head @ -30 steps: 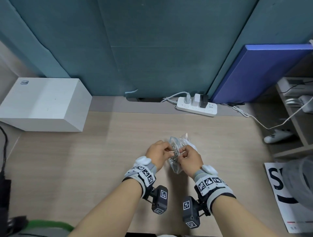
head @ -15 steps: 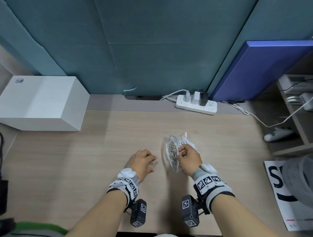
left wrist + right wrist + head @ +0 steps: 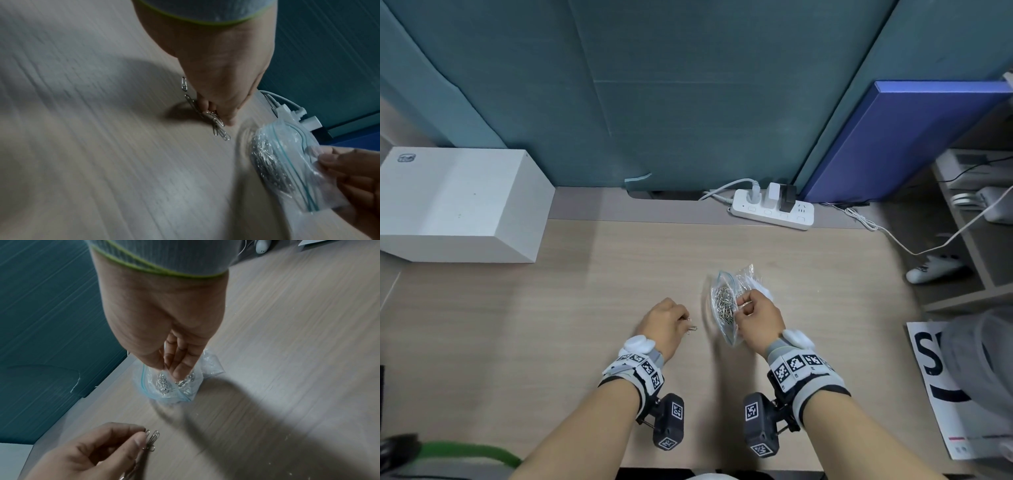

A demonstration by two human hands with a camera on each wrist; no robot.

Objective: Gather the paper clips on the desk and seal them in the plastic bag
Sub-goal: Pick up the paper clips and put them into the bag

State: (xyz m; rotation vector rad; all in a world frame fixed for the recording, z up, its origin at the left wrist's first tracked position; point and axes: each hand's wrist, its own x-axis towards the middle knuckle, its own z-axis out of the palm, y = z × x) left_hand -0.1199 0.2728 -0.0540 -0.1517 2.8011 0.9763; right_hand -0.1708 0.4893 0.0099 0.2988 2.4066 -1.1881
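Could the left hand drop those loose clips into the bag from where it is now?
Probably yes. The left hand pinches a few paper clips close beside the plastic bag, which the right hand holds with its mouth seemingly open. Only bare desk lies between them.

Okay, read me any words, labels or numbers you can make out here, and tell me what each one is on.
"S", cut off by the frame and a grey thing: white poster at the desk's right edge.
Poster's small print: too small.
Logo on the white box: blurred.
Power strip markings: unreadable.
Wrist tags: patterns, no text.
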